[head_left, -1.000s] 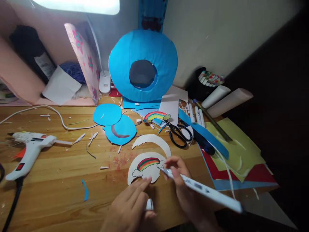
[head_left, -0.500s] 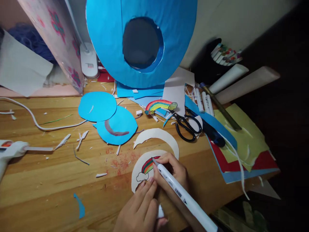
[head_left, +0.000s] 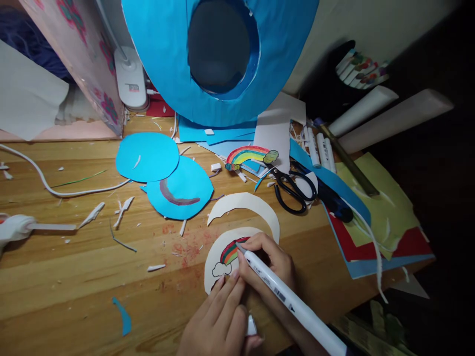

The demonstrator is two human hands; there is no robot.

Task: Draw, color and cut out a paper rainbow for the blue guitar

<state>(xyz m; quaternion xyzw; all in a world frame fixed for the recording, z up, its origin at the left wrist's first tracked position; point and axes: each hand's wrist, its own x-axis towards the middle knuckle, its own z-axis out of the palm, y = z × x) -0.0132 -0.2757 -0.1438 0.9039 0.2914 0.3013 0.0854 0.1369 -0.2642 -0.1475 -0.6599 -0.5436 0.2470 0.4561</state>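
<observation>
My right hand (head_left: 272,262) pinches a white marker (head_left: 285,292), its grey tip touching the upper right of a small rainbow drawing (head_left: 230,252). The rainbow has red, green and orange bands and an uncoloured cloud at its left end. It is drawn on a rounded piece of white paper (head_left: 212,247) lying on the table. The fingertips of my left hand (head_left: 218,316) press the paper's lower edge. A small white marker cap (head_left: 251,325) sticks out between its thumb and fingers. Just beyond lies a curved white paper strip (head_left: 245,200).
Black scissors (head_left: 291,190) and a coloured paper rainbow (head_left: 250,155) lie farther back. Blue paper ovals (head_left: 148,157) are at centre left, a glue gun (head_left: 18,230) at far left. A large blue ring (head_left: 159,69) stands behind. Coloured sheets (head_left: 386,207) and markers (head_left: 313,146) lie right.
The camera view has shifted slightly, so the scene sits a little differently. The marker tip stays at the rainbow's upper right, and both hands keep nearly the same pose.
</observation>
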